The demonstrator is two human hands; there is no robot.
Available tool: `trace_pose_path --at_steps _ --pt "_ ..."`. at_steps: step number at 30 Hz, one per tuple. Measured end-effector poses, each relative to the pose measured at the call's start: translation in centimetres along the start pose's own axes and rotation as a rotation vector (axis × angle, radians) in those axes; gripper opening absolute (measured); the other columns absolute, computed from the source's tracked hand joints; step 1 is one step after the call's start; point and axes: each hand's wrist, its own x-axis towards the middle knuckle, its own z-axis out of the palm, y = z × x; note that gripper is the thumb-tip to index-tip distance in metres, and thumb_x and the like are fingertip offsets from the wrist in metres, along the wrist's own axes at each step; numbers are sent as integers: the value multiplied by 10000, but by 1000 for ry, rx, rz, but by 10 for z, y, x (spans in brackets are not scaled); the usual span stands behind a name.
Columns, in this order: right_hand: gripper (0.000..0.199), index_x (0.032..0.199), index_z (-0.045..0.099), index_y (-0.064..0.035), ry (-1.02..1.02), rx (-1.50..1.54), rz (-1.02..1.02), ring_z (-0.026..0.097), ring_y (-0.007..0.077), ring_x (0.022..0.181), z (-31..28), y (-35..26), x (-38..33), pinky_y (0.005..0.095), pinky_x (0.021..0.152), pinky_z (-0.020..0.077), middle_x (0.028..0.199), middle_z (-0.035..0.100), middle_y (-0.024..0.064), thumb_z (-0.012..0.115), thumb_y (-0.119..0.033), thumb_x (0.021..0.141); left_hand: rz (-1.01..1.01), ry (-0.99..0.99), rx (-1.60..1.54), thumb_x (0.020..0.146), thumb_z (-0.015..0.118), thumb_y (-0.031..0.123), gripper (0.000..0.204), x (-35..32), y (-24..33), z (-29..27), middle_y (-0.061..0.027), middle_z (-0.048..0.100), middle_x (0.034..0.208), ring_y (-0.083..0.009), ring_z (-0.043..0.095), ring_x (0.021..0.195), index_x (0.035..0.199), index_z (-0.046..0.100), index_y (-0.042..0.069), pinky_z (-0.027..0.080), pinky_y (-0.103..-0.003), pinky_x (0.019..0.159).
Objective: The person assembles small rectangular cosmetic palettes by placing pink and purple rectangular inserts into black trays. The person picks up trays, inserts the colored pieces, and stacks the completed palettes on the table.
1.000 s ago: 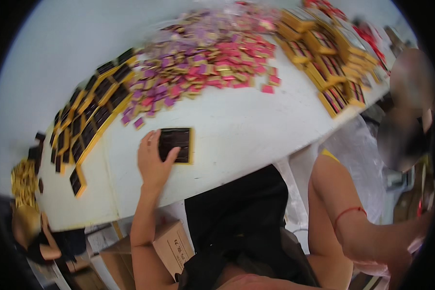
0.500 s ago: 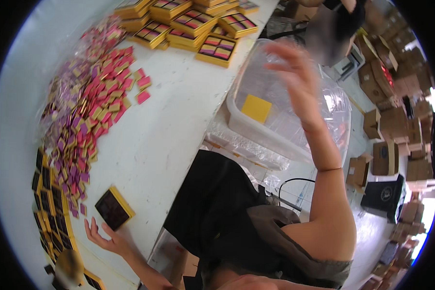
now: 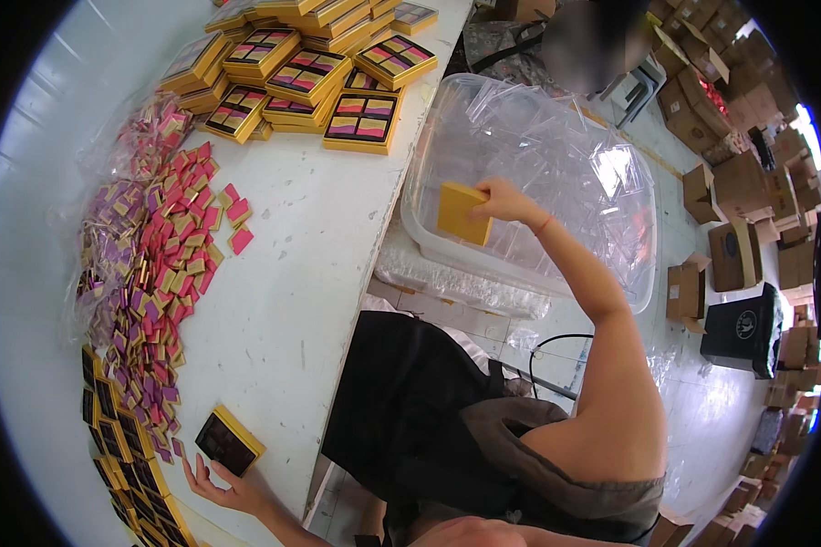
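Note:
Over the clear plastic bin (image 3: 409, 196), my right hand (image 3: 511, 202) is closed on the edge of a flat, square yellow box (image 3: 460, 214). My left hand (image 3: 223, 490) rests low on the white table with its fingers spread and empty. Beside its fingertips lies a yellow-edged palette case (image 3: 230, 442) with dark compartments. A long heap of small pink, purple and gold square pieces (image 3: 178, 237) stretches along the table's far left side.
Stacks of yellow palettes filled with coloured squares (image 3: 308, 73) stand at the table's far end. More dark palette cases (image 3: 123, 438) line the lower left. Clear thin plastic pieces (image 3: 566, 155) fill the bin. Cardboard boxes (image 3: 737, 253) and a black bin (image 3: 743, 330) stand at right.
My right hand has come down from above the bin and taken hold of the yellow box, now tilted up. My left hand stays beside the dark palette case. The whole view has shifted slightly.

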Motion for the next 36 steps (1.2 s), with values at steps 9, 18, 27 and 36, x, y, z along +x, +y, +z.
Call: trace_pose_path --at_steps 9,18,27,36 --pt "425 1071 693 -111 846 -156 -841 572 255 889 -39 -131 -45 362 816 440 952 625 59 704 0 662 -119 1 -154 1024 500 190 329 2 6 0 -155 452 1401 -255 536 1126 1196 581 -77 457 -377 930" --pt "474 1209 629 -91 813 -414 -775 527 266 1148 -5 -185 49 400 928 414 1167 618 72 739 -194 759 -212 72 -230 999 527 158 272 -4 -3 -7 -160 482 1397 -253 527 1139 1182 608 -26 445 -381 892" --pt "421 1192 649 -88 692 -157 -968 486 342 1250 40 -226 9 484 1010 407 1296 567 150 752 -154 790 -65 -267 -373 793 753 256 785 -1 5 -3 -194 370 1504 -341 397 1357 1444 394 3 288 -434 1144" --pt "273 1077 675 -23 250 -115 -978 601 364 1041 136 -330 65 403 880 516 1136 620 194 698 -137 831 -122 -460 -372 605 918 354 1148 -7 44 -11 -226 236 1573 -392 237 1460 1500 283 18 256 -455 1180"
